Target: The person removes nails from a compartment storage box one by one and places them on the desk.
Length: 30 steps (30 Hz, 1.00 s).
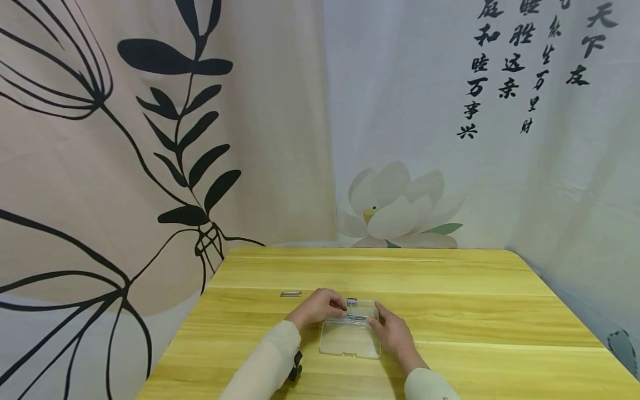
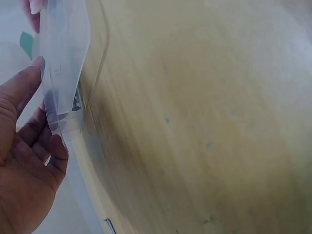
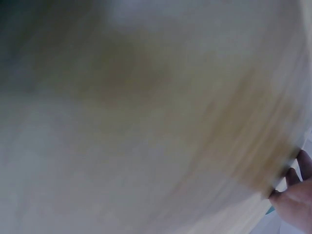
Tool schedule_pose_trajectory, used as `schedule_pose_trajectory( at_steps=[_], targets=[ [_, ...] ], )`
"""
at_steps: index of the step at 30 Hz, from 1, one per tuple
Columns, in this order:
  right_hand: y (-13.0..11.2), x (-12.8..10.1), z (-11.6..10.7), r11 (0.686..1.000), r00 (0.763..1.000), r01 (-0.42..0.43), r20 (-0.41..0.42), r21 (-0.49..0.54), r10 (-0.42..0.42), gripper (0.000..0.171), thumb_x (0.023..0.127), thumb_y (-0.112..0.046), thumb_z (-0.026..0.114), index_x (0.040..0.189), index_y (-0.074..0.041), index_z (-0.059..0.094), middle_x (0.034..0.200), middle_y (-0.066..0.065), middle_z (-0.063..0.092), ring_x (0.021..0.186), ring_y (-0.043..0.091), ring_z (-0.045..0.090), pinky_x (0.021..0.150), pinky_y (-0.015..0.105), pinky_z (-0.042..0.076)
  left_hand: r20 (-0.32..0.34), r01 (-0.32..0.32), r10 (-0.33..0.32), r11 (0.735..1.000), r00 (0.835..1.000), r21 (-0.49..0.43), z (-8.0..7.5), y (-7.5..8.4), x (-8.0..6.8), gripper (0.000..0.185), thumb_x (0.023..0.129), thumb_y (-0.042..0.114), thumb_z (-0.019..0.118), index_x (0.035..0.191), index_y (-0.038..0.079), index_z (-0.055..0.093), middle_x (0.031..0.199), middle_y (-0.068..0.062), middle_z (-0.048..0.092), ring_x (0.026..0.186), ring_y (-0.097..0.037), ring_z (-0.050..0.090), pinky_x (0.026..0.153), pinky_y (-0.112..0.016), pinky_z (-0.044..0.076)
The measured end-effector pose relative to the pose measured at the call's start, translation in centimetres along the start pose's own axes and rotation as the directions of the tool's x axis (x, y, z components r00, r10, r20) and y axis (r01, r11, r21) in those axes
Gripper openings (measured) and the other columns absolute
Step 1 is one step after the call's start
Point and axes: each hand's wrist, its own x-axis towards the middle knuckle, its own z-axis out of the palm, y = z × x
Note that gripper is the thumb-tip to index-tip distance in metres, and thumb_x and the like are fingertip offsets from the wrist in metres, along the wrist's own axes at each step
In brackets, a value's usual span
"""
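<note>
Hands both on my clear plastic case point(image 1: 350, 336): left hand point(image 1: 320, 306) pinches its far-left edge, right hand point(image 1: 392, 332) grips the right side. Metal pin point(image 1: 290, 294) lies far-left.

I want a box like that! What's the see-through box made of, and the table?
The clear box looks like thin glossy plastic: the wood shows through it. The table looks like smooth yellow wood or wood-look laminate, with grain lines; I cannot tell which.

The surface point(image 1: 450, 311) is yellow wood grain. The box point(image 1: 350, 336) is clear plastic. Sleeves point(image 1: 265, 361) are cream; the backdrop point(image 1: 150, 139) shows black leaves on beige.
</note>
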Motion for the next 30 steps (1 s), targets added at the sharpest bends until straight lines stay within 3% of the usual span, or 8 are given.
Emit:
schedule_pose_trajectory(
  at_steps=[12,30],
  targets=[
    [-0.1,-0.1,-0.2,1.0,1.0,0.007,0.001,-0.012,-0.007,0.054,0.101,-0.028,0.059,0.146,0.0,0.046,0.138,0.028,0.052,0.129,0.049,0.045,0.104,0.061,0.035,0.011,0.046,-0.047,0.998,0.999,0.047,0.3,0.0,0.6,0.004,0.088,0.013,0.076,0.091,0.015,0.079,0.091,0.008,0.07,0.081,-0.006,0.061,0.071,-0.026,0.051],
    [0.2,0.0,0.1,0.999,0.999,0.031,-0.009,-0.016,-0.031,0.053,0.101,-0.025,0.059,0.144,0.004,0.046,0.133,0.028,0.056,0.127,0.047,0.047,0.104,0.058,0.036,0.071,0.028,-0.046,0.971,0.996,0.236,0.0,1.1,1.0,0.004,0.087,0.018,0.078,0.088,0.018,0.081,0.089,0.011,0.068,0.08,-0.003,0.06,0.072,-0.023,0.05]
  ],
)
